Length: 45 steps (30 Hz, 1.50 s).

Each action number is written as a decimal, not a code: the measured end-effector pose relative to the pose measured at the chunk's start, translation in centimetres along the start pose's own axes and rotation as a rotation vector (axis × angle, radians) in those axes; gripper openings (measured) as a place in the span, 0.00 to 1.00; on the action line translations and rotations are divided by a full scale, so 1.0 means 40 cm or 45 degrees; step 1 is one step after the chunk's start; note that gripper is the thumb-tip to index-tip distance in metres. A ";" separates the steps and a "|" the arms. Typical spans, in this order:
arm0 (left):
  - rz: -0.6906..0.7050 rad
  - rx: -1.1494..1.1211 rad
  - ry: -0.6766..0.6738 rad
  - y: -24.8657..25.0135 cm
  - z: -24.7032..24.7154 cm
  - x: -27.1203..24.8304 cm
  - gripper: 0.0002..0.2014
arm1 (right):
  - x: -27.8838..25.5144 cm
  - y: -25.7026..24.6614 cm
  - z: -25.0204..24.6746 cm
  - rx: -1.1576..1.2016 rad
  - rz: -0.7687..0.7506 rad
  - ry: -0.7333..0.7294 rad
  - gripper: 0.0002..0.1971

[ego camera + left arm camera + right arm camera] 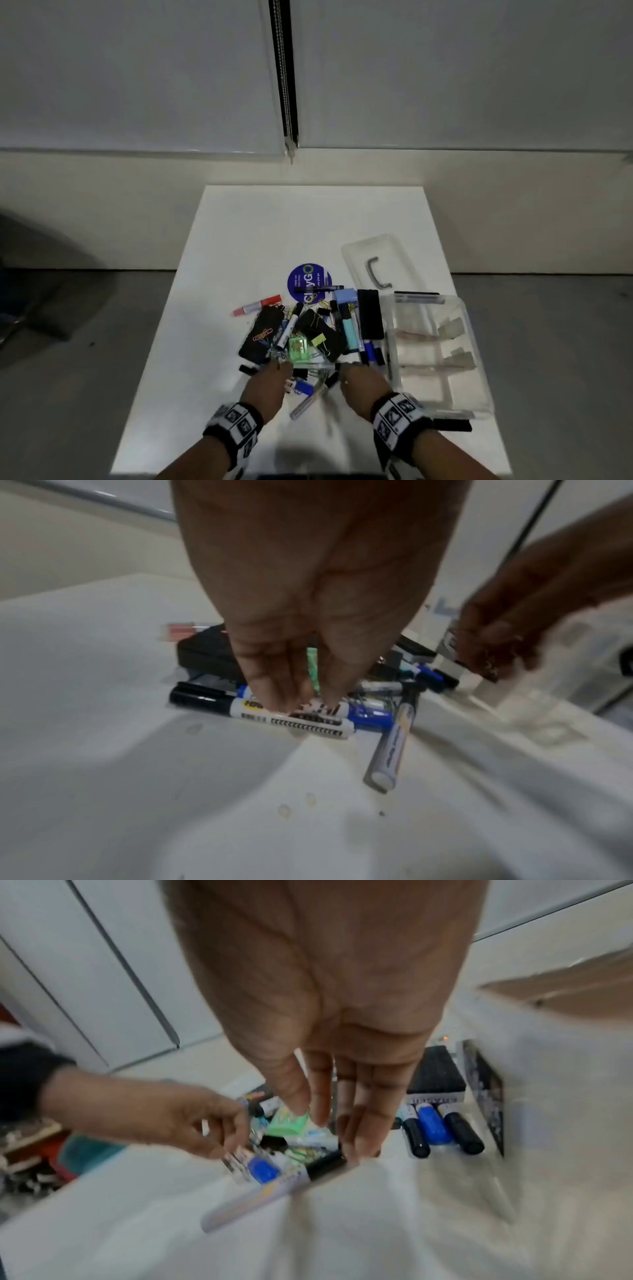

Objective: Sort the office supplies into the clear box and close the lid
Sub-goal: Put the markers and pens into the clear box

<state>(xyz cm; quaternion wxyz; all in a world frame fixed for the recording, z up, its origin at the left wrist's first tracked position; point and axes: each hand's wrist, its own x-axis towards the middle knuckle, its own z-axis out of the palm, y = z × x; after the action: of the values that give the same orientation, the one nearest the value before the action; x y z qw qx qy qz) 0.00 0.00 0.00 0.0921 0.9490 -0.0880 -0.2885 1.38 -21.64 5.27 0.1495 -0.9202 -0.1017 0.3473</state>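
A pile of office supplies (308, 329) lies mid-table: markers, binder clips, paper clips, a small green case (298, 346) and a black eraser (370, 313). The clear box (428, 387), with dividers, stands just right of the pile. Its lid (387, 246) lies behind it, handle up. My left hand (282, 368) is at the pile's near edge, fingertips (274, 696) pinching a white marker with a black cap (260, 715). Beside it my right hand (349, 371) reaches down with straight fingers (359, 1137), which touch the black cap of a grey marker (253, 1199).
A round blue sticker (305, 277) and a red marker (257, 305) lie at the pile's far side. Markers with blue and black caps (431, 1126) lie against the box. A black strip (452, 425) sits at the box's near corner. A wall stands behind the white table (239, 240).
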 end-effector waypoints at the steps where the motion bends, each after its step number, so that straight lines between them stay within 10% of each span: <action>1: 0.016 0.049 0.055 0.001 0.006 0.018 0.22 | 0.021 -0.009 0.011 -0.061 0.027 0.043 0.18; 9: 0.093 0.269 0.112 -0.007 0.005 0.045 0.25 | 0.101 -0.071 0.072 -0.546 -0.222 0.078 0.27; 18: 0.323 0.415 0.057 -0.047 0.001 0.059 0.23 | 0.118 -0.034 0.070 -0.445 -0.124 0.136 0.35; 26: 0.565 0.580 0.048 -0.065 -0.022 0.081 0.23 | 0.129 -0.034 0.059 -0.710 -0.178 -0.072 0.23; 32: 0.530 0.584 0.016 -0.077 -0.021 0.079 0.27 | 0.120 -0.026 -0.002 -0.703 0.083 -0.263 0.16; 45: 0.195 -0.114 -0.011 -0.076 -0.048 0.058 0.22 | 0.158 -0.046 0.017 -0.628 0.267 0.113 0.18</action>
<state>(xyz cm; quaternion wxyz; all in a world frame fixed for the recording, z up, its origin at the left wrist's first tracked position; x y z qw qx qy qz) 3.31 2.67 -0.35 0.1557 0.9331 -0.1478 -0.2884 5.45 -17.96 1.58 -0.1115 -0.9486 -0.0807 0.2850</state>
